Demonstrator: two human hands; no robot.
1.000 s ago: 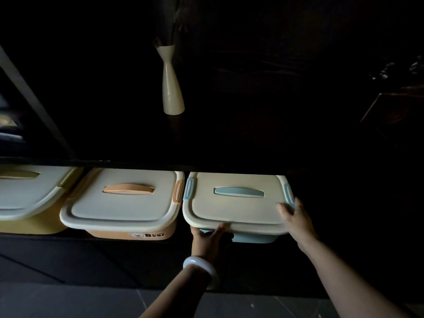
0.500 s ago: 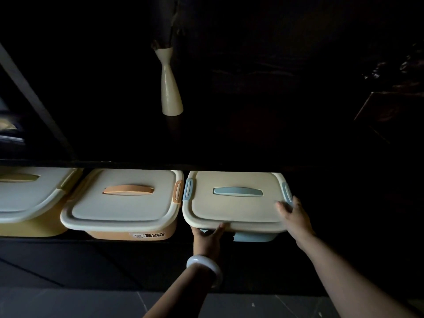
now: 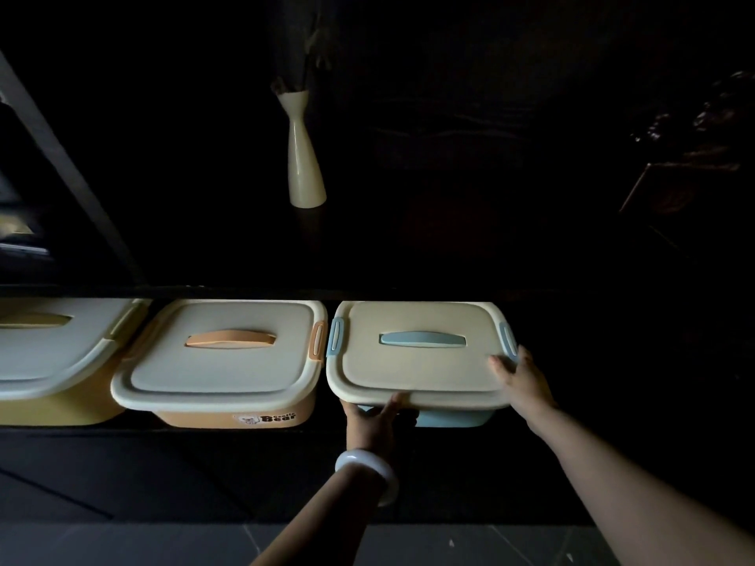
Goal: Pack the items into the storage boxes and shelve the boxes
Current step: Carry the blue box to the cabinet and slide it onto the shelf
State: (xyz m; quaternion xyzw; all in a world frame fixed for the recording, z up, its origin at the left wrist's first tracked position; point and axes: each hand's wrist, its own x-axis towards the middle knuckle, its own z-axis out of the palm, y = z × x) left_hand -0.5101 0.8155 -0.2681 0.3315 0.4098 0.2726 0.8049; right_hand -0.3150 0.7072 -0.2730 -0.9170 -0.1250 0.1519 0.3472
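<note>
Nearest the camera, a grey tiled floor (image 3: 122,545) was seen below the dark shelf (image 3: 245,433). Two bare forearms were extended toward the blue storage box (image 3: 421,361), taken here as the landmark. A white bangle (image 3: 369,469) was worn on the left wrist, below the box's front edge.

The left hand (image 3: 374,426) was placed at the front edge of the blue storage box, left of its middle, with the thumb laid up against the lid rim and the remaining fingers tucked under the rim; the box was gripped there. The right hand (image 3: 521,379) was set on the box's right front corner, thumb on top of the lid and fingers wrapped over the side near the blue latch; the box was held there too.

The blue storage box was recorded on the shelf, lid closed, its back edge beneath the dark board above. Just left of it, nearly touching latch to latch, an orange storage box (image 3: 220,361) was noted, lid closed. Further left of that, a yellow storage box (image 3: 53,361) was partly cut off by the frame edge.

Above and behind the blue box, to its left, a cream vase (image 3: 304,157) stood upright on the higher level. The surroundings were too dark to be made out.
</note>
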